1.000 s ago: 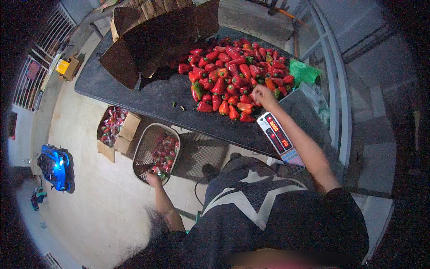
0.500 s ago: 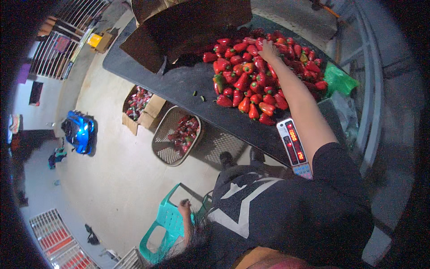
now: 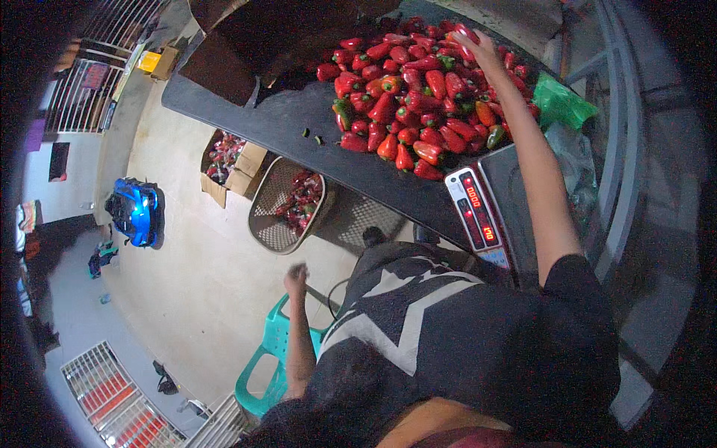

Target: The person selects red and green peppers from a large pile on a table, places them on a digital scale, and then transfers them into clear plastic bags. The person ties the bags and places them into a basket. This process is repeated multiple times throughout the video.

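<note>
A big heap of red peppers (image 3: pixel 418 104), a few tinged green or orange, covers the far part of the dark table (image 3: pixel 284 138). Over the heap's far right side reaches my right hand (image 3: pixel 482 51), its fingers closed around a red pepper (image 3: pixel 464 34). My left hand (image 3: pixel 296 279) is away from the table, raised above a turquoise plastic chair (image 3: pixel 276 336); its fingers are curled in and nothing shows in them. A digital scale (image 3: pixel 478 213) with a lit red display stands at the table's near edge, below my right forearm.
A large cardboard box (image 3: pixel 246 52) lies on the table left of the heap. Green plastic bag (image 3: pixel 560 104) and clear plastic (image 3: pixel 575 164) lie at the right. On the floor are a basket (image 3: pixel 258 216) and a carton (image 3: pixel 239 179) of wrapped red produce, and a blue toy car (image 3: pixel 137 213).
My right hand has moved slightly right and farther over the heap and has closed on a pepper. My left hand has risen toward the table. The whole view has shifted a little.
</note>
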`<state>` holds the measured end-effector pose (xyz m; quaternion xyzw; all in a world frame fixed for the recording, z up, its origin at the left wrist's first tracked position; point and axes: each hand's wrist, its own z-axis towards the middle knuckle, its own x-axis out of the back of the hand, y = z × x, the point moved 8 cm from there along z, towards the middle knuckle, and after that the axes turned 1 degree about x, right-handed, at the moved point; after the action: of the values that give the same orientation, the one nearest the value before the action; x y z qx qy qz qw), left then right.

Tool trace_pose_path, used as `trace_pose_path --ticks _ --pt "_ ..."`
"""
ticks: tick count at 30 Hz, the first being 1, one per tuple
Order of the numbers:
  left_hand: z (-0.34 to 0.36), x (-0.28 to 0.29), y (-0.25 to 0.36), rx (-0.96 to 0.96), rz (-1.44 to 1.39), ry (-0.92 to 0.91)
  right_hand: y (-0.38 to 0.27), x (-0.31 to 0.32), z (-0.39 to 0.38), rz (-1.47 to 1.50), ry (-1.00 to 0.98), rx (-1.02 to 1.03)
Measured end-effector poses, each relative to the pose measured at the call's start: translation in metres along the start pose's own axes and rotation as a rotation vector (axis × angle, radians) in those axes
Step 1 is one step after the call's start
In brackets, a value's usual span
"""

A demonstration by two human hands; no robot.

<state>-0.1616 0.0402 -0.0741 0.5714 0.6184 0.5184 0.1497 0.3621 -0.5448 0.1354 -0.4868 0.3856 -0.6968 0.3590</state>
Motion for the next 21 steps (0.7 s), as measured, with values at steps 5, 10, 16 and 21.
trace_pose_path --ticks 5,10,16,21 --pt "0.06 -0.096 0.153 -0.374 0.106 -0.189 -0.013 0.089 -0.126 0.092 -0.119 -0.116" --pt "0.048 -0.202 0.268 -0.642 0.332 -0.327 -0.009 0.144 -0.234 -0.248 -0.213 -0.149" --pt "0.022 -0.274 0.334 -0.884 0.446 -0.22 -0.008 0.178 -0.297 -0.599 0.037 -0.019" --pt "0.002 -0.29 0.346 -1.048 0.578 -0.051 0.003 0.18 -0.311 -0.64 -0.013 -0.073"
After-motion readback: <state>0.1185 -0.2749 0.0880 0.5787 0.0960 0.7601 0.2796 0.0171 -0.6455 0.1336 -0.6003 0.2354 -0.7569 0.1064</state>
